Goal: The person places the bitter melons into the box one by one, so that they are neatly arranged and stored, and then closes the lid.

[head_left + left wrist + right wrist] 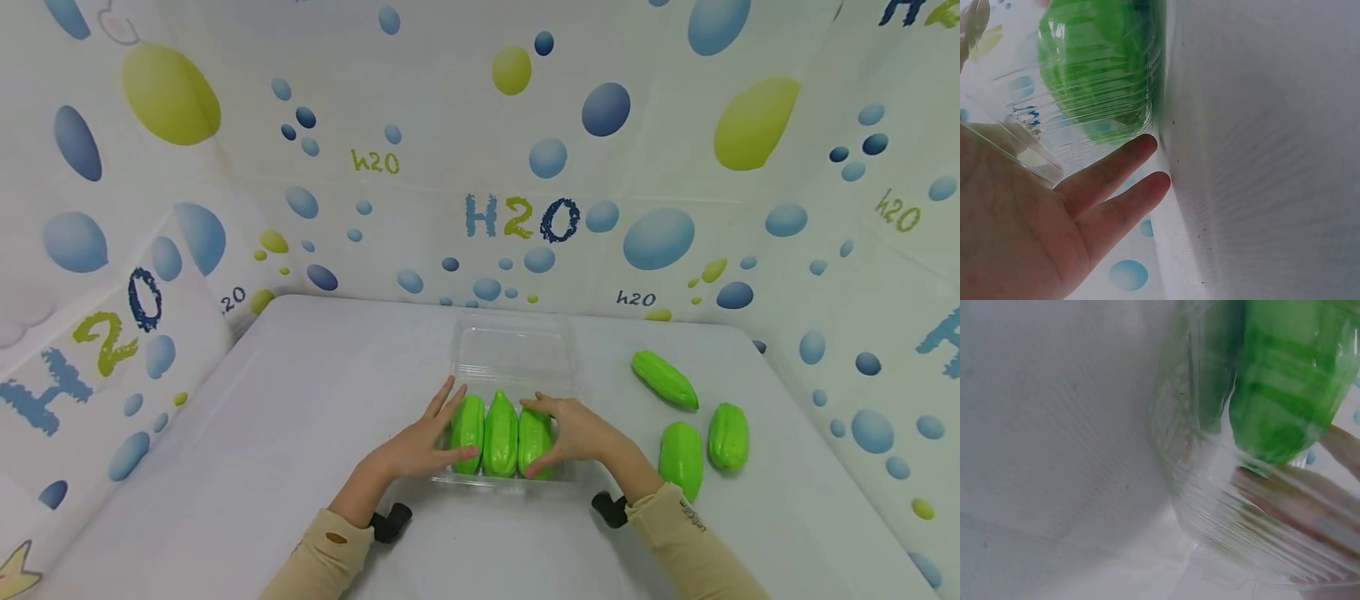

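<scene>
In the head view, a clear box (510,481) sits on the counter (322,392) with its lid (513,346) laid back behind it. Three green vegetables stand side by side in it: left vegetable (467,429), middle vegetable (500,437) and right vegetable (535,443). Three loose vegetables (681,458) lie to the right on the counter, making six, with one box and one lid. The right hand (581,429) grips the right vegetable between thumb and fingers; the left hand (422,442) is spread wide at the box's left side. The step looks like settling the row; the next move seems to call for letting go without tipping it.

The left wrist view shows two straight fingers outside the ribbed wall, with one vegetable visible through it.

In the right wrist view, fingers show through the plastic beside one vegetable; a second, darker green shape is unclear.
</scene>
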Demonstrator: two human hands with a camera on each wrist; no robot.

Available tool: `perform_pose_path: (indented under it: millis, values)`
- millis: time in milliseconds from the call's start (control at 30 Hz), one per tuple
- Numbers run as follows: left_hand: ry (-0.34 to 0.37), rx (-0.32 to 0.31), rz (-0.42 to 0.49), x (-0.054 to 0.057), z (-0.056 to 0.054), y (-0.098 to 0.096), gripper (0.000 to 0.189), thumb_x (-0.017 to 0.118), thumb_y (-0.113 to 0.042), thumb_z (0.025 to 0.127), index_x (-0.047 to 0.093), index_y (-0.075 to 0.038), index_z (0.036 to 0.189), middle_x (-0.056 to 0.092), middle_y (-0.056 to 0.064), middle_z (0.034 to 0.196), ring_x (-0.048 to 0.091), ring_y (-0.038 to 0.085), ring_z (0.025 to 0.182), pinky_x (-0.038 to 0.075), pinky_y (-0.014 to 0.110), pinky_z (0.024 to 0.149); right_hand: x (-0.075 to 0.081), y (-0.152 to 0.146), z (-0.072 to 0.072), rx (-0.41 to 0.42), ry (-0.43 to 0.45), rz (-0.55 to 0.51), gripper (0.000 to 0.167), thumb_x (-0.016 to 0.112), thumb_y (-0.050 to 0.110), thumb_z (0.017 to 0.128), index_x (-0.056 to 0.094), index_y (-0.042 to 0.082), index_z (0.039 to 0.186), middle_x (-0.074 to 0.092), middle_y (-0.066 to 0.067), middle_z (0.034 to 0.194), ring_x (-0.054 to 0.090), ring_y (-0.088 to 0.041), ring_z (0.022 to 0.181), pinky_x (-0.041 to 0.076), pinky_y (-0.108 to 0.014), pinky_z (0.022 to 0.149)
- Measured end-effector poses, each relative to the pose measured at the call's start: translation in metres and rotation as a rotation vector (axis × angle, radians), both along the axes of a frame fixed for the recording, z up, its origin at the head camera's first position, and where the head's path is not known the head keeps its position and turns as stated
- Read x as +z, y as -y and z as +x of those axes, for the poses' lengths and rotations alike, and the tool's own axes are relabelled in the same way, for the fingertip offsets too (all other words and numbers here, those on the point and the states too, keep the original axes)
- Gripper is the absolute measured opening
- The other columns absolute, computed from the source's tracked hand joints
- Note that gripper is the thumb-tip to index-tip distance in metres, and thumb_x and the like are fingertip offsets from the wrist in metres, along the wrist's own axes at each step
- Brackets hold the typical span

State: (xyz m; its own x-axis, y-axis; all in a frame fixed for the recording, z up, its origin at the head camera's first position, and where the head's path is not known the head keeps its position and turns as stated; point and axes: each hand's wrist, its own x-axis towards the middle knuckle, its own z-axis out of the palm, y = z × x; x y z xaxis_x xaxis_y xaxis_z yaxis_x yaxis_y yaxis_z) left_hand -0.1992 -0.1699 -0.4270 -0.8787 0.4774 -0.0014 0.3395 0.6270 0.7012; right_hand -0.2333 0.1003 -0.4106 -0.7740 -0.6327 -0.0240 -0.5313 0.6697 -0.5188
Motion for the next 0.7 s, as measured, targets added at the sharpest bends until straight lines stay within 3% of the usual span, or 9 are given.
perform_pose_path:
  millis: [233,700]
  values:
    - [-0.011,0.001,-0.016,-0.003,-0.002,0.001,0.093,0.058,-0.053,0.083,0.000,-0.020,0.148,-0.012,0.006,0.152,0.026,0.043,0.129,0.035,0.057,0.093,0.003,-0.001,0.001,-0.049,-0.021,0.001,0.102,0.083,0.055,0.049,0.048,0.008,0.134,0.036,-0.021,0.140,0.035,-0.037,0.126,0.032,-0.052,0.098]
    - [-0.012,-0.002,-0.030,-0.002,-0.001,0.000,0.094,0.058,-0.053,0.083,-0.002,-0.020,0.148,-0.013,0.007,0.152,0.024,0.040,0.131,0.034,0.056,0.095,0.011,-0.014,0.005,-0.028,-0.083,-0.092,0.100,0.081,0.055,0.053,0.046,0.011,0.135,0.041,-0.013,0.139,0.038,-0.031,0.126,0.034,-0.049,0.098]
